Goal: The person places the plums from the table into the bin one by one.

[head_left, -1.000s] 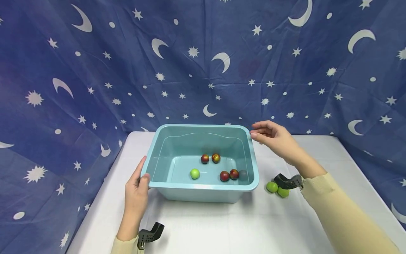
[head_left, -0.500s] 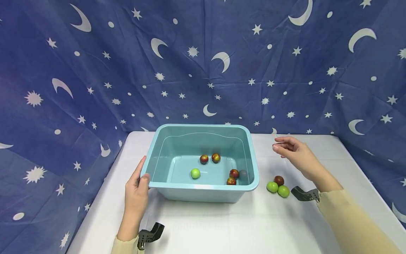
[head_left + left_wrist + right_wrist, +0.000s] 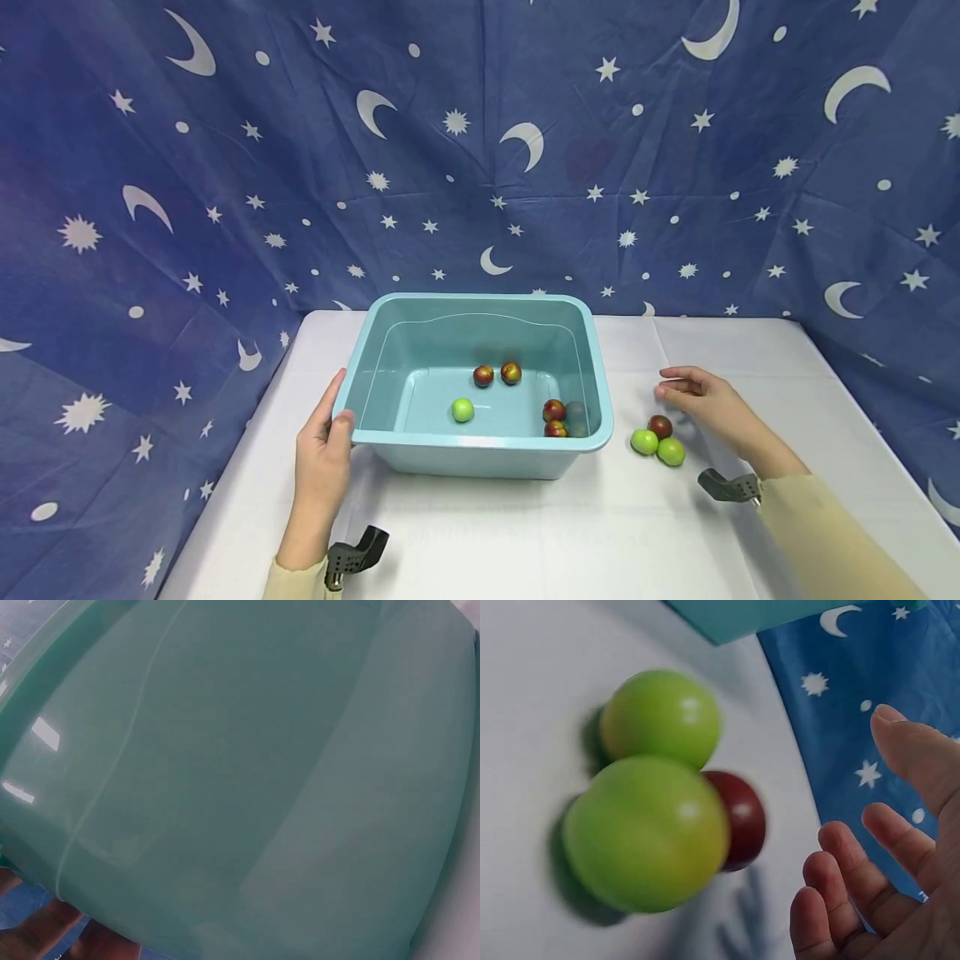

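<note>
My left hand [image 3: 321,462] grips the left front corner of a light blue plastic tub [image 3: 465,439], thumb at the rim and fingers along the outside. In the left wrist view its fingers [image 3: 41,930] show at the lower edge of the tub wall [image 3: 225,750]. Inside the tub lie a green plum-like fruit [image 3: 462,409] and several red ones [image 3: 511,372]. On the table, right of the tub, two green fruits [image 3: 646,834] and a dark red fruit [image 3: 744,821] sit close together. Just behind them hovers my right hand [image 3: 708,408], fingers loosely bent, holding nothing.
A white cloth covers the table [image 3: 540,533]. Behind and beside it hangs a dark blue cloth [image 3: 450,233] with white moons and stars. A black wrist mount [image 3: 358,550] sits at my left wrist.
My right hand has moved away from the tub's right rim and lowered toward the fruits on the table. One red fruit in the tub has rolled right. My left hand has stayed put.
</note>
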A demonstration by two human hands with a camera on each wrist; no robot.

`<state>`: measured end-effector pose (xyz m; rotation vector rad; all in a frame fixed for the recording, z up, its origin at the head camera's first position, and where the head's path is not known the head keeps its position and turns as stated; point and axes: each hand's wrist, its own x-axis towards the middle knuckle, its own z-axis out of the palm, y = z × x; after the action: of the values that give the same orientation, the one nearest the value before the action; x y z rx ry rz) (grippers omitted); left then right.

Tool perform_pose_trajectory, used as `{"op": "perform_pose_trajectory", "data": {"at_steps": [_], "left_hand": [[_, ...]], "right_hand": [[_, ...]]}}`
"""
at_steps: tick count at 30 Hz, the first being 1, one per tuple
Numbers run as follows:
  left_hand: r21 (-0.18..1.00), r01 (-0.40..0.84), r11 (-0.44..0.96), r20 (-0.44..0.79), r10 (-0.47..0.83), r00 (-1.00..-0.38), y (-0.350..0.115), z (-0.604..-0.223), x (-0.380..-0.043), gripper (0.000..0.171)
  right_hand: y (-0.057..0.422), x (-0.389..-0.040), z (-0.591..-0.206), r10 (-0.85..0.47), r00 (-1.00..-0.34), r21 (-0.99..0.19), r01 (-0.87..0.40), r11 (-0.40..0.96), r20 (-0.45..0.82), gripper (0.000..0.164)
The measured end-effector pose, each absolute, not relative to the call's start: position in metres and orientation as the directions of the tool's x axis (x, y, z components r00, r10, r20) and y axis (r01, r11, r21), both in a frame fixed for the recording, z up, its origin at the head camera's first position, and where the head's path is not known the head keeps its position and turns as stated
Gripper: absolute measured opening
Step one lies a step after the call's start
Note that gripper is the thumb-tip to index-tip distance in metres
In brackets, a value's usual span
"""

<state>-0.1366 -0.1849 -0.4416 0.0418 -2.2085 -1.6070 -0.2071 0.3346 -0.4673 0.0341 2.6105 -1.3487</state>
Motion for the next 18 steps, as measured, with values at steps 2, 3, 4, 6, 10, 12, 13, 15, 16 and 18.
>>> {"op": "perform_pose_trajectory", "data": {"at_steps": [2, 3, 4, 6, 10, 12, 13, 15, 16, 18], "left_hand": [[0.918, 0.208, 0.337, 0.303, -0.260, -0.917, -0.185, -0.442, -0.137, 0.049], [0.918, 0.207, 0.338, 0.303, -0.260, -0.917, -0.185, -0.442, -0.137, 0.050], [0.918, 0.208, 0.337, 0.303, -0.260, -0.917, -0.185, -0.442, -0.137, 0.049], [0.918, 0.209, 0.336, 0.304, -0.260, -0.917, -0.185, -0.442, -0.137, 0.049], [0.921, 0.212, 0.328, 0.302, -0.256, -0.918, -0.184, -0.441, -0.137, 0.049], [0.922, 0.211, 0.325, 0.301, -0.256, -0.919, -0.184, -0.441, -0.137, 0.048], [0.921, 0.211, 0.327, 0.301, -0.256, -0.919, -0.184, -0.441, -0.137, 0.048], [0.920, 0.211, 0.331, 0.304, -0.258, -0.917, -0.184, -0.442, -0.137, 0.049], [0.919, 0.210, 0.334, 0.305, -0.261, -0.916, -0.184, -0.442, -0.137, 0.049], [0.917, 0.210, 0.339, 0.306, -0.263, -0.915, -0.184, -0.443, -0.137, 0.049]], "right_hand": [[0.336, -0.206, -0.473, -0.063, -0.976, -0.800, 0.134, 0.585, -0.209, 0.071], [0.336, -0.205, -0.475, -0.064, -0.974, -0.799, 0.139, 0.585, -0.216, 0.070], [0.336, -0.205, -0.477, -0.066, -0.973, -0.796, 0.142, 0.589, -0.223, 0.069], [0.336, -0.203, -0.480, -0.061, -0.967, -0.783, 0.163, 0.600, -0.248, 0.068], [0.337, -0.201, -0.485, -0.073, -0.952, -0.756, 0.187, 0.627, -0.296, 0.069], [0.338, -0.200, -0.488, -0.078, -0.945, -0.750, 0.199, 0.631, -0.317, 0.069], [0.339, -0.199, -0.489, -0.082, -0.942, -0.750, 0.205, 0.629, -0.326, 0.069], [0.341, -0.198, -0.492, -0.101, -0.938, -0.755, 0.200, 0.624, -0.332, 0.070], [0.342, -0.198, -0.494, -0.106, -0.936, -0.757, 0.202, 0.622, -0.337, 0.070], [0.344, -0.196, -0.497, -0.116, -0.932, -0.764, 0.205, 0.612, -0.343, 0.070]]}}
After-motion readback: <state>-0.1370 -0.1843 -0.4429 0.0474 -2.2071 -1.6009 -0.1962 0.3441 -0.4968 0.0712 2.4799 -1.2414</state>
